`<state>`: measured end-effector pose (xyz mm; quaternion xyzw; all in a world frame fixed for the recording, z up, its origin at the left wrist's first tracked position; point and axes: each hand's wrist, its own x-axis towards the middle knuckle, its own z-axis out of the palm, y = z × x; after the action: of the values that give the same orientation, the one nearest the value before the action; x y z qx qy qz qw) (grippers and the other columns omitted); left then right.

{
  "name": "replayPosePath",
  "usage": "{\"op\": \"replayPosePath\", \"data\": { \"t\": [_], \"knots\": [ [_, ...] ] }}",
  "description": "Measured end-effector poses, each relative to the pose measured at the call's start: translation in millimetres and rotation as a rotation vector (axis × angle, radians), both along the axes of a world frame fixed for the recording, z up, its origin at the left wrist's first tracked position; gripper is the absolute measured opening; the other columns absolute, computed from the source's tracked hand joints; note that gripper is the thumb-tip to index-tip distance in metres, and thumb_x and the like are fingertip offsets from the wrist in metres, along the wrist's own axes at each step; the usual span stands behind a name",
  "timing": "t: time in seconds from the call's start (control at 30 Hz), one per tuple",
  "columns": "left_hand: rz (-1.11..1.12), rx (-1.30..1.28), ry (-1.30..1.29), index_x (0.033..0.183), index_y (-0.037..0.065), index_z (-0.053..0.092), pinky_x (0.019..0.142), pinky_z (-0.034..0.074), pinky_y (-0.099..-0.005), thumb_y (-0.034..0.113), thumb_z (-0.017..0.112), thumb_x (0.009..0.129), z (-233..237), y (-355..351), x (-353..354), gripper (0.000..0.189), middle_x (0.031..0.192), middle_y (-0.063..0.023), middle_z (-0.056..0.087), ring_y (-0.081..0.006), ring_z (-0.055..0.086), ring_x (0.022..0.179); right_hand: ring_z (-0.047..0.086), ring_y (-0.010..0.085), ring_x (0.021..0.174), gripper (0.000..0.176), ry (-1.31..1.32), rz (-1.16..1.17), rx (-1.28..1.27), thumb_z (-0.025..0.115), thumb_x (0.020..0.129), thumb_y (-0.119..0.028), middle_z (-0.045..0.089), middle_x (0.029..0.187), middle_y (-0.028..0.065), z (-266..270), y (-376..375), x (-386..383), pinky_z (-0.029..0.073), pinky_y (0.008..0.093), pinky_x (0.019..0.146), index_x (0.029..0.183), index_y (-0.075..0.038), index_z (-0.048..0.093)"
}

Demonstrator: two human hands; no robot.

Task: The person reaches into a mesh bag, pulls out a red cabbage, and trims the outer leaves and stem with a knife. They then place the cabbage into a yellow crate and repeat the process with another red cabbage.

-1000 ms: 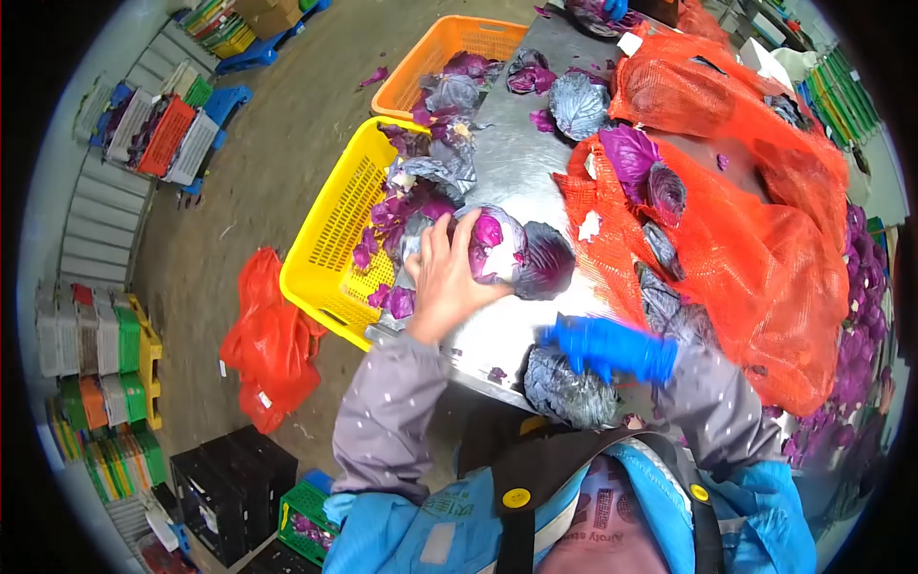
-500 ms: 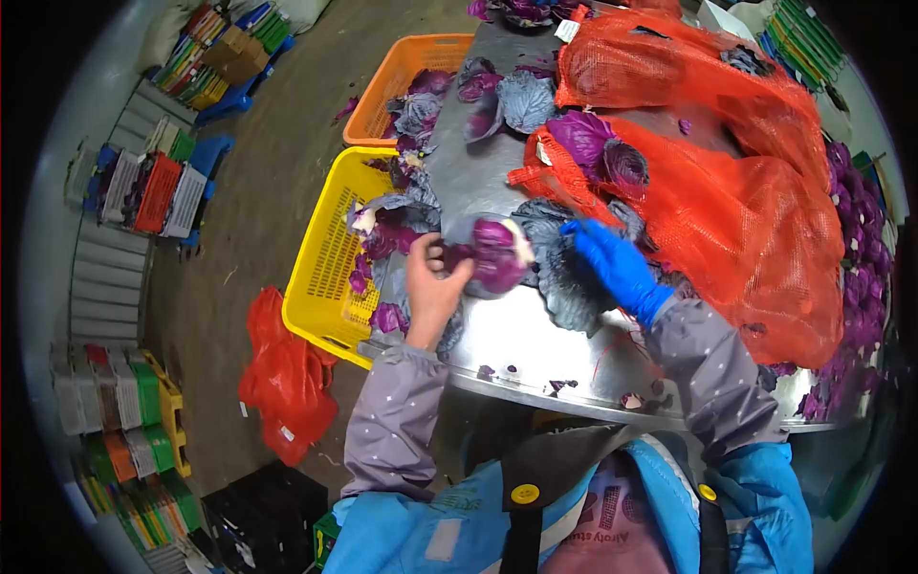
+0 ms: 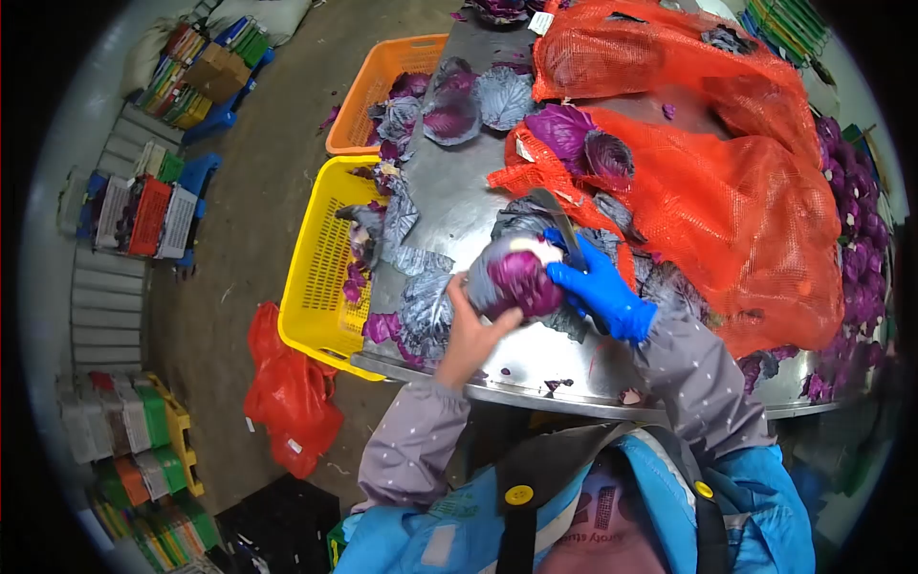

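Note:
My bare left hand is wrapped round the lower left side of a red cabbage, held above the metal table. The cabbage shows a pale cut stem end, a shiny purple patch and some dull bluish outer leaf. In my blue-gloved right hand is a knife, its curved blade pointing up and away beside the cabbage's stem end. The knife's handle is hidden in the glove. Loose dark outer leaves lie behind the cabbage.
A yellow crate and an orange crate with leaf scraps stand along the table's left side. Red mesh sacks cover the right of the metal table. Purple cabbages are piled at far right. A red sack lies on the floor.
A cabbage in my left hand has moved right and toward my right hand. My right hand has come down and closer, and a knife now shows in it. More bluish leaf lies at the table's left edge.

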<state>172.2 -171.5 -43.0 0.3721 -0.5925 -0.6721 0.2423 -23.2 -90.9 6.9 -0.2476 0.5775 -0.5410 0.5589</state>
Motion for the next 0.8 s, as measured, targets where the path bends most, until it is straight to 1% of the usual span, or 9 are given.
{"op": "replayPosePath", "data": {
  "t": [0.1, 0.13, 0.17, 0.2, 0.3, 0.4, 0.63, 0.7, 0.8],
  "knots": [
    [-0.081, -0.499, -0.202, 0.133, -0.002, 0.023, 0.102, 0.034, -0.0426, 0.027, 0.085, 0.059, -4, 13, 8, 0.101, 0.134, -0.0235, 0.03, -0.0354, 0.033, 0.126, 0.055, 0.0141, 0.103, 0.062, 0.247, 0.17, -0.101, 0.069, 0.083, -0.015, 0.056, 0.118, 0.0074, -18, 25, -5, 0.048, 0.0299, 0.087, 0.137, -0.007, 0.04],
    [-0.13, -0.547, -0.164, 0.135, 0.0, 0.023, 0.103, 0.034, -0.0424, 0.026, 0.085, 0.057, 0, 16, 4, 0.103, 0.135, -0.0215, 0.03, -0.0336, 0.034, 0.126, 0.042, 0.0165, 0.123, 0.064, -0.025, 0.179, -0.095, 0.07, 0.081, -0.01, 0.046, 0.135, 0.0085, -8, 26, -1, 0.034, 0.0348, 0.105, 0.137, -0.005, 0.04],
    [-0.177, -0.595, -0.127, 0.137, 0.001, 0.024, 0.104, 0.034, -0.0423, 0.026, 0.086, 0.056, 9, 18, -3, 0.104, 0.135, -0.0196, 0.031, -0.0318, 0.034, 0.127, 0.042, 0.0165, 0.123, 0.064, -0.03, 0.178, -0.092, 0.07, 0.081, -0.01, 0.046, 0.135, 0.0085, -17, 28, 1, 0.034, 0.0348, 0.105, 0.137, -0.005, 0.04],
    [-0.253, -0.801, -0.243, 0.138, 0.0, 0.024, 0.105, 0.032, -0.0417, 0.026, 0.085, 0.055, 18, 19, -8, 0.106, 0.134, -0.021, 0.032, -0.0341, 0.036, 0.125, 0.044, 0.016, 0.118, 0.063, 0.147, 0.185, -0.137, 0.071, 0.081, -0.016, 0.049, 0.131, 0.008, -31, 30, 3, 0.037, 0.034, 0.101, 0.136, -0.006, 0.042],
    [-0.182, -0.765, -0.217, 0.137, -0.001, 0.025, 0.104, 0.033, -0.0417, 0.025, 0.085, 0.055, 13, 23, -11, 0.105, 0.132, -0.0216, 0.034, -0.0355, 0.038, 0.124, 0.049, 0.0186, 0.116, 0.054, 0.347, 0.199, -0.162, 0.064, 0.088, -0.023, 0.052, 0.128, 0.0116, -27, 31, 0, 0.04, 0.0341, 0.098, 0.135, -0.005, 0.044],
    [-0.128, -0.692, -0.208, 0.137, -0.002, 0.024, 0.104, 0.033, -0.0413, 0.025, 0.085, 0.054, 15, 24, -15, 0.106, 0.13, -0.0218, 0.035, -0.0352, 0.039, 0.122, 0.051, 0.0305, 0.115, 0.038, 0.682, 0.172, -0.273, 0.045, 0.097, -0.018, 0.052, 0.125, 0.0174, -15, 42, -10, 0.04, 0.0356, 0.097, 0.135, -0.009, 0.045],
    [-0.053, -0.749, -0.227, 0.133, -0.005, 0.028, 0.102, 0.032, -0.0443, 0.025, 0.083, 0.055, 9, 23, -24, 0.099, 0.126, -0.0236, 0.039, -0.0377, 0.039, 0.119, 0.057, 0.0353, 0.1, 0.047, 0.988, 0.246, -0.3, 0.047, 0.092, -0.014, 0.055, 0.109, 0.0173, 1, 50, 5, 0.047, 0.0375, 0.084, 0.138, -0.017, 0.041],
    [-0.059, -0.76, -0.224, 0.131, -0.005, 0.03, 0.101, 0.031, -0.0465, 0.026, 0.084, 0.056, 9, 23, -28, 0.098, 0.125, -0.0242, 0.04, -0.0388, 0.038, 0.119, 0.06, 0.0354, 0.09, 0.056, 1.108, 0.388, 0.078, 0.048, 0.088, -0.011, 0.056, 0.105, 0.0158, 11, 45, 10, 0.05, 0.0405, 0.074, 0.142, -0.018, 0.035],
    [-0.008, -0.816, -0.253, 0.13, -0.006, 0.031, 0.099, 0.033, -0.0474, 0.025, 0.083, 0.055, 8, 26, -38, 0.096, 0.124, -0.0238, 0.041, -0.0395, 0.039, 0.115, 0.062, 0.0361, 0.086, 0.058, 1.212, 0.435, 0.133, 0.05, 0.086, -0.012, 0.058, 0.105, 0.0172, 10, 28, 8, 0.05, 0.044, 0.069, 0.141, -0.018, 0.033]
  ]
}}
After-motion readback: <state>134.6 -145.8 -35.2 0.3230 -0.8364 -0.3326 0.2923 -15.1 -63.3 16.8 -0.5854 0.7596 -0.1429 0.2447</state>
